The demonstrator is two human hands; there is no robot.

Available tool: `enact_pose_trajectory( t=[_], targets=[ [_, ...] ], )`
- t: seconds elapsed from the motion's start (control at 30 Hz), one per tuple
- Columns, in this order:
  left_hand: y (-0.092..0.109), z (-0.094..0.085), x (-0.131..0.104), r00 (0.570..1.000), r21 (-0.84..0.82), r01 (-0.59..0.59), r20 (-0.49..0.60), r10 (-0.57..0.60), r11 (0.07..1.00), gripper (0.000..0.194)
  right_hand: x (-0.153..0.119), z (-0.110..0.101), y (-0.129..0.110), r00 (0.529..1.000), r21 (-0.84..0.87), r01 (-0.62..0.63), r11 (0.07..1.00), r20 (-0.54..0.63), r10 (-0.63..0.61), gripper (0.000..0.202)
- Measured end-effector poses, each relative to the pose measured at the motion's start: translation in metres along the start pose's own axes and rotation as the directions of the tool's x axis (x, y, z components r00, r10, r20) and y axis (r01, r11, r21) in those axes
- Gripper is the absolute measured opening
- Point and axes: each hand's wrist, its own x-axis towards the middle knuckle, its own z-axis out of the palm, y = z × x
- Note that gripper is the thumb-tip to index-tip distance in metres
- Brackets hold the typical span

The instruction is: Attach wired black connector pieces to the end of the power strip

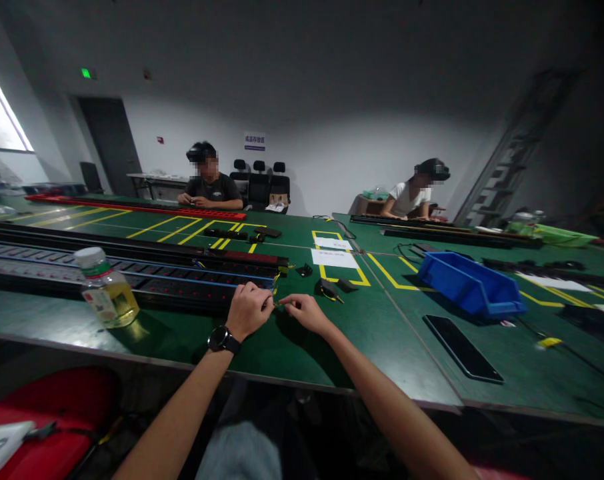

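My left hand (249, 311), with a black watch (223, 339) on its wrist, is closed at the right end of a long black rail unit (182, 283). Its fingertips meet on something small that I cannot make out. Thumb and forefinger of my right hand (306, 312) pinch close beside it. Between the two hands shows a tiny yellowish piece (277, 305), too small to name. Thin yellow and blue wires (275, 285) come out of the rail's end just above my fingers.
A bottle of yellow liquid (107, 293) stands by the rail. Small black parts (328, 289), paper sheets (335, 258), a blue bin (469, 287) and a phone (463, 348) lie rightward on the green table (382, 347). Two people (215, 190) work across it.
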Motion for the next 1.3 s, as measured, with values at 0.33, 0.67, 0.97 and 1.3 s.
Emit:
enact_pose_trajectory(
  t=[0.33,0.67,0.97,1.3],
  targets=[
    [-0.0020,-0.0003,-0.0009,0.999,-0.075,-0.025,0.037,0.028,0.997,0.017,0.0001,0.0001,-0.0007,1.000,0.000,0.002,1.000,-0.001,-0.002,0.032],
    [-0.0028,0.0010,-0.0015,0.998,-0.071,-0.042,0.053,0.046,0.997,0.018,-0.0006,-0.0012,-0.0040,1.000,0.006,0.005,1.000,0.003,-0.005,0.030],
    [-0.0038,0.0019,-0.0018,1.000,-0.098,-0.008,0.021,0.010,0.995,0.015,-0.0004,-0.0004,-0.0022,1.000,-0.014,-0.012,1.000,0.003,0.012,0.030],
    [-0.0045,0.0013,-0.0012,0.999,-0.120,-0.035,0.033,0.039,0.992,0.017,0.0000,-0.0002,-0.0008,1.000,-0.014,-0.005,1.000,0.007,0.005,0.031]
  ],
)
